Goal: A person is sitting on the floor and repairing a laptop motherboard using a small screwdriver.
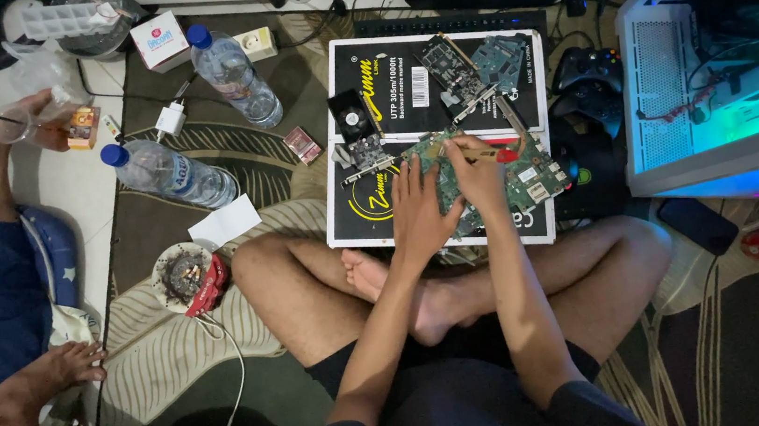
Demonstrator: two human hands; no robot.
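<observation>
Left hand (pixel 419 209) spread flat, palm down, pinning the near-left part of the green circuit board (pixel 526 179) — holding nothing, only pressing; right hand (pixel 476 167) closed around a slim tool with a red handle (pixel 497 155), tip down toward the board's top face. Board lying on the flattened black-and-white carton (pixel 428 95), just ahead of the crossed legs. Left of the board, on the same carton: a small black fan (pixel 352 115) and a smaller card (pixel 364 156). Beyond the board, further up the carton: two more cards (pixel 468 67). Right of the board: black game controllers (pixel 588 69), then a lit computer case (pixel 714 84). Well to the left of the board, on the rug: two plastic water bottles (pixel 201 128) and a small dish with a red item (pixel 189 278). Best done, by the look of it, with the flat palm kept steady so the board cannot slide — tool upright, pressure light, fingertips off the components. Exact spot under the tip too small to tell.
</observation>
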